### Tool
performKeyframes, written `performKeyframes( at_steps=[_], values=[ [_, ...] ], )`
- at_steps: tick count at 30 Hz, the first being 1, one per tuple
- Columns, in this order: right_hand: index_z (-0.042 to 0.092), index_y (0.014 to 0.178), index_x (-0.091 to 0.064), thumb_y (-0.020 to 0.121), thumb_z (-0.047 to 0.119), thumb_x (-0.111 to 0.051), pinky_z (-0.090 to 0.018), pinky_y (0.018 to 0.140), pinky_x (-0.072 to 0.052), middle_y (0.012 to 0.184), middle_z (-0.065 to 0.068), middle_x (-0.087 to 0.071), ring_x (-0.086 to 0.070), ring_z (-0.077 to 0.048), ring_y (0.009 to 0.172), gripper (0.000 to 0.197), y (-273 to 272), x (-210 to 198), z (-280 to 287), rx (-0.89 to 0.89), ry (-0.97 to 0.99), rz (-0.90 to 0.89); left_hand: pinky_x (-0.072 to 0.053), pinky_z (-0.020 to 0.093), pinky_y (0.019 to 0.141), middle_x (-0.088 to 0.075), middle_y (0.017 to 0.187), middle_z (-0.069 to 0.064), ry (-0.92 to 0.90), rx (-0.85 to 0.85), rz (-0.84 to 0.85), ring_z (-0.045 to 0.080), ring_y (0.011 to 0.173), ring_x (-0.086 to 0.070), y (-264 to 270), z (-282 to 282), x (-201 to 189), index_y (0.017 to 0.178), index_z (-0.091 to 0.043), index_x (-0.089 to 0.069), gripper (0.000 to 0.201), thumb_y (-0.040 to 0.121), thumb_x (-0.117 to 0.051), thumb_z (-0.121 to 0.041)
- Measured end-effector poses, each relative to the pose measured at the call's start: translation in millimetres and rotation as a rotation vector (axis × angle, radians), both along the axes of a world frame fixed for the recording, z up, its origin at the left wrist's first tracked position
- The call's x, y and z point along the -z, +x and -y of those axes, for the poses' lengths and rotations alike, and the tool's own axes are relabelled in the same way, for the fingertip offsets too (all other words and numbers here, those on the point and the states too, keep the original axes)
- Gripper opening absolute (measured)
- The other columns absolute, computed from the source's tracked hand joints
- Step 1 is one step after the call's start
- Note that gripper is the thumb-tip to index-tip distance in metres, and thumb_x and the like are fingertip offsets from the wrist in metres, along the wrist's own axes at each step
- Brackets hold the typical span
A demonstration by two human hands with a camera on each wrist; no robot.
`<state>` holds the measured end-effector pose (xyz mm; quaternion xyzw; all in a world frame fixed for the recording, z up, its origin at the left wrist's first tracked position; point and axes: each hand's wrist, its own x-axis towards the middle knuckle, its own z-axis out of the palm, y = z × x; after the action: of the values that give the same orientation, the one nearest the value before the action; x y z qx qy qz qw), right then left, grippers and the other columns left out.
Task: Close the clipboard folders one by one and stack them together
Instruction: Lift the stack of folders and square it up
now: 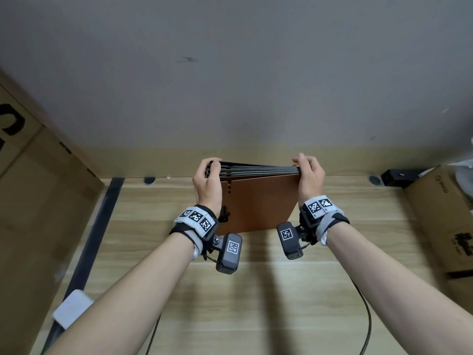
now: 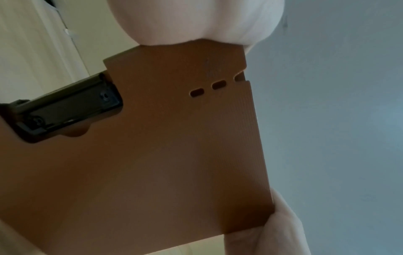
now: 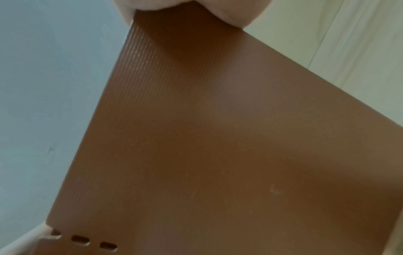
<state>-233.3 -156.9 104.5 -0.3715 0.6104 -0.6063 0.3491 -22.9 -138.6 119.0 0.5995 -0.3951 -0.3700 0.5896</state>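
A stack of several closed clipboard folders (image 1: pixel 258 167) stands on edge at the far side of the wooden table, its brown cover (image 1: pixel 261 201) facing me. My left hand (image 1: pixel 208 172) grips the stack's top left corner and my right hand (image 1: pixel 308 171) grips its top right corner. The brown cover (image 2: pixel 163 146) fills the left wrist view, with a black clip (image 2: pixel 63 107) and small slots near its edge. In the right wrist view the same ribbed brown cover (image 3: pixel 229 146) shows below the hand. The folders behind the brown one show only as dark edges.
The wooden table (image 1: pixel 230 303) stretches toward me. A large cardboard box (image 1: pixel 38 201) stands at the left and a smaller one (image 1: pixel 440 216) at the right. A grey wall (image 1: pixel 230 73) rises just behind the stack. A black cable (image 1: pixel 366 316) runs over the table.
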Motion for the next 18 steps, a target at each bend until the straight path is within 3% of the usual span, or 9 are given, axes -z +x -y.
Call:
performKeyframes(
  at_steps=[3, 8, 11, 13, 15, 18],
  values=[
    [0.016, 0.082, -0.066, 0.085, 0.019, -0.051, -0.028, 0.075, -0.043, 0.076, 0.003, -0.061, -0.056, -0.012, 0.076, 0.015, -1.6, 0.7, 3.3, -0.004, 0.015, -0.003, -0.043, 0.016, 0.081, -0.064, 0.089, -0.008, -0.056, 0.007, 0.005, 0.005, 0.087, -0.057, 1.3, 3.8, 4.6, 0.091, -0.011, -0.067, 0.016, 0.093, -0.051, -0.011],
    [0.019, 0.075, -0.064, 0.080, 0.011, -0.044, -0.030, 0.076, -0.043, 0.073, 0.003, -0.060, -0.056, -0.013, 0.075, 0.022, -1.3, -0.7, 6.4, 0.010, -0.010, -0.050, -0.042, 0.026, 0.087, -0.062, 0.091, -0.008, -0.054, 0.046, -0.095, 0.009, 0.090, -0.055, -0.4, -1.5, 5.2, 0.093, -0.019, -0.062, 0.012, 0.089, -0.055, -0.028],
    [0.019, 0.075, -0.063, 0.079, 0.011, -0.043, -0.027, 0.076, -0.044, 0.074, 0.005, -0.061, -0.056, -0.010, 0.074, 0.023, -0.4, 0.3, 7.6, 0.022, -0.007, -0.074, -0.038, 0.021, 0.099, -0.057, 0.126, -0.009, -0.029, 0.300, 0.003, 0.006, 0.119, -0.050, 20.5, -10.5, 12.0, 0.121, -0.029, -0.054, 0.043, 0.083, -0.063, -0.045],
    [0.020, 0.074, -0.063, 0.078, 0.011, -0.043, -0.023, 0.074, -0.044, 0.073, 0.004, -0.061, -0.056, -0.008, 0.072, 0.023, 0.2, -0.1, 7.3, 0.040, -0.012, -0.074, -0.037, 0.022, 0.107, -0.053, 0.137, -0.011, 0.020, 0.517, 0.090, 0.006, 0.127, -0.050, 38.1, -15.6, 23.5, 0.135, -0.034, -0.042, 0.069, 0.076, -0.078, -0.040],
    [0.020, 0.074, -0.063, 0.078, 0.012, -0.043, -0.020, 0.073, -0.043, 0.073, 0.004, -0.061, -0.057, -0.006, 0.071, 0.023, 1.7, -0.9, 6.6, 0.046, -0.009, -0.079, -0.045, 0.033, 0.107, -0.060, 0.127, -0.013, 0.097, 0.615, 0.187, 0.001, 0.118, -0.058, 52.1, -16.7, 39.1, 0.134, -0.033, -0.041, 0.079, 0.069, -0.086, -0.028],
    [0.020, 0.076, -0.063, 0.081, 0.013, -0.043, -0.026, 0.075, -0.043, 0.076, 0.002, -0.061, -0.057, -0.010, 0.074, 0.022, 0.9, 1.3, 4.5, 0.062, 0.001, -0.081, -0.051, 0.037, 0.100, -0.065, 0.115, -0.018, 0.176, 0.629, 0.331, -0.004, 0.106, -0.061, 59.8, -11.2, 55.4, 0.126, -0.033, -0.046, 0.074, 0.065, -0.088, -0.030]
  ],
)
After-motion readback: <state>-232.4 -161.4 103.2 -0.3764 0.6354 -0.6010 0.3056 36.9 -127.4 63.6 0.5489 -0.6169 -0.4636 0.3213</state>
